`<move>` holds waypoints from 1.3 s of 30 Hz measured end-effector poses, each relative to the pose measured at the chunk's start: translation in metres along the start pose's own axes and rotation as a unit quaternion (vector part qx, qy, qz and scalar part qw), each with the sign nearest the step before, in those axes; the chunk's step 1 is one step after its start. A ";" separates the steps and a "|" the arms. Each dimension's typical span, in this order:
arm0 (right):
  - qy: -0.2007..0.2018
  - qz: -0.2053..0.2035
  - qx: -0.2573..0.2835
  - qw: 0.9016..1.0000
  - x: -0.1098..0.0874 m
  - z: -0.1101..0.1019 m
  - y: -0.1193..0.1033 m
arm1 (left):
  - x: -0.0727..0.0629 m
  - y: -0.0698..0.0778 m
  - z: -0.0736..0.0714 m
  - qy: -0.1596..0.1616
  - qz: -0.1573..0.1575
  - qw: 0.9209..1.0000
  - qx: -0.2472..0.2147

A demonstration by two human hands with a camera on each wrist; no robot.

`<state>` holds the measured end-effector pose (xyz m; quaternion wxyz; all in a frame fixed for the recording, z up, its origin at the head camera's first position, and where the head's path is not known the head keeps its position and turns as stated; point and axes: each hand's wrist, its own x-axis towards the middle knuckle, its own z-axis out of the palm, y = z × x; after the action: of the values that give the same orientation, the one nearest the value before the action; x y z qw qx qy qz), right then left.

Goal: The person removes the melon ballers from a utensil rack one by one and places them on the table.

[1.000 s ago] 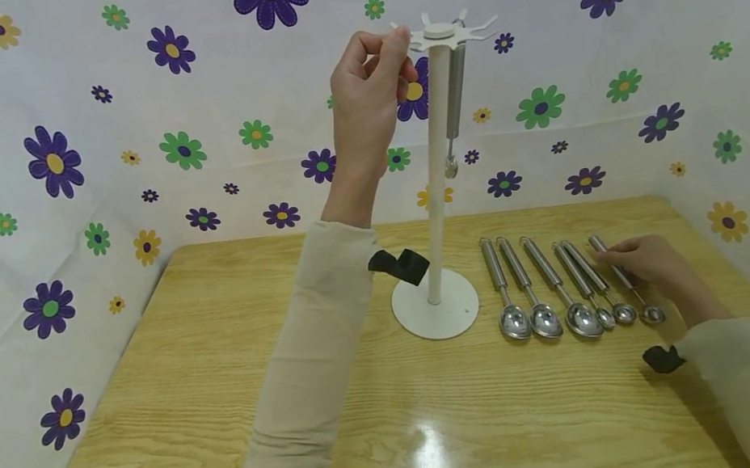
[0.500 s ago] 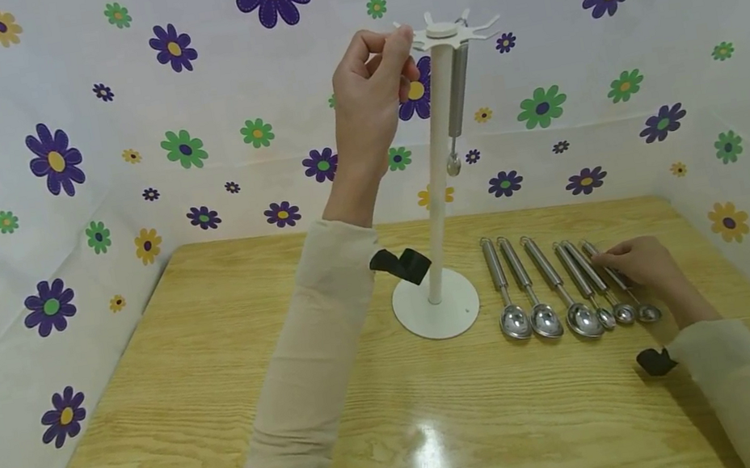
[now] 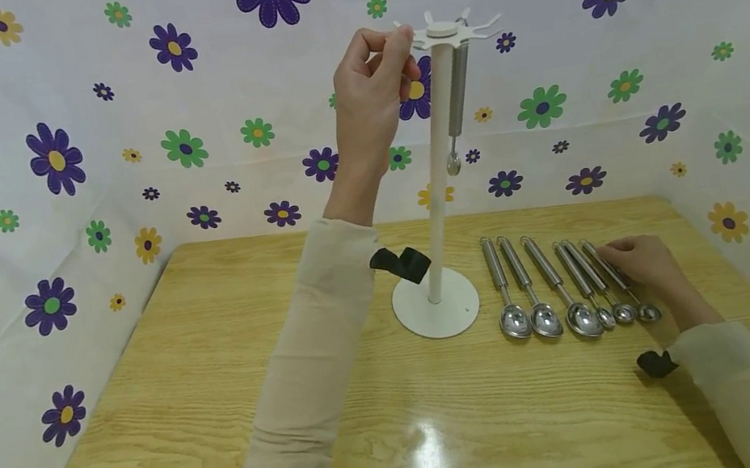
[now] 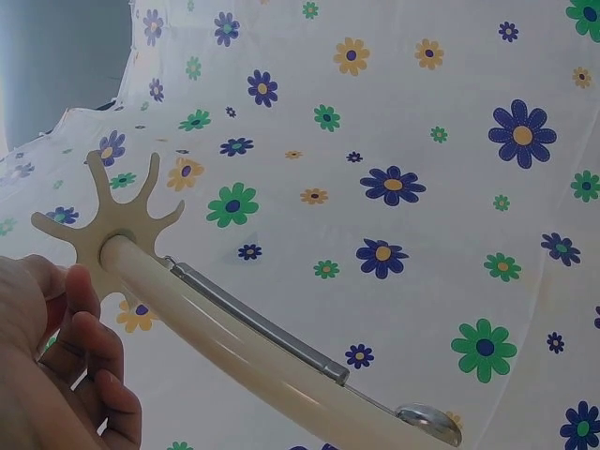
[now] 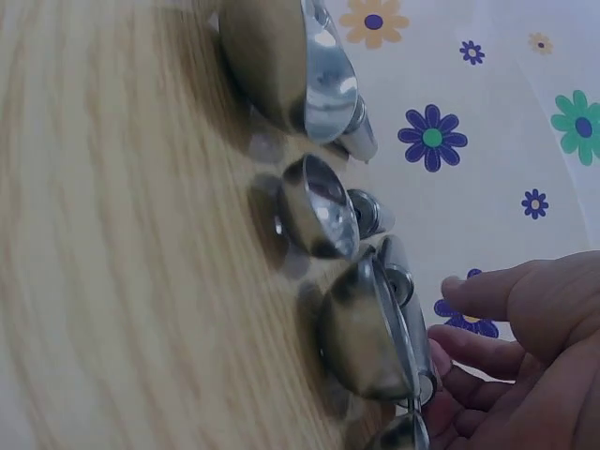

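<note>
At the top of a white hanging rack point(image 3: 440, 166), my left hand point(image 3: 367, 92) pinches one of the curved arms between thumb and fingers. A small steel measuring spoon point(image 3: 456, 94) hangs from another arm, right beside the pole. My right hand point(image 3: 646, 269) is low over the table, its fingertips at the handle of the rightmost measuring spoon point(image 3: 648, 313), which lies flat. In the right wrist view the right thumb point(image 5: 487, 292) stands away from the handles, with the other fingers partly hidden behind them.
Several more steel measuring spoons point(image 3: 545, 320) lie side by side on the wooden table point(image 3: 156, 432), right of the rack's round base point(image 3: 425, 320). A flower-patterned cloth point(image 3: 208, 64) stands behind and at both sides.
My right hand moved the rightmost spoon slightly left beside the others, and its fingers have now eased off the handle to the right. The left hand stays at the rack's top.
</note>
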<state>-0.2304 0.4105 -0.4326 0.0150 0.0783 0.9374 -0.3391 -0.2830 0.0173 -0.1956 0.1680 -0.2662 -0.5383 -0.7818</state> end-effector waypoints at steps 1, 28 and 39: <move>0.003 -0.002 0.009 1.000 -0.001 0.000 -0.001 | 0.000 0.000 0.000 0.001 -0.004 1.000 0.000; 0.037 -0.028 0.157 0.987 -0.007 -0.048 -0.071 | -0.002 0.002 0.001 0.009 -0.022 1.000 0.009; 0.089 -0.063 0.192 0.975 -0.013 -0.108 -0.127 | -0.001 0.001 0.001 0.008 -0.012 1.000 0.009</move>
<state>-0.2343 0.3813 -0.2682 -0.1053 0.0509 0.8553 -0.5047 -0.2809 0.0179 -0.1949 0.1656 -0.2518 -0.5474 -0.7807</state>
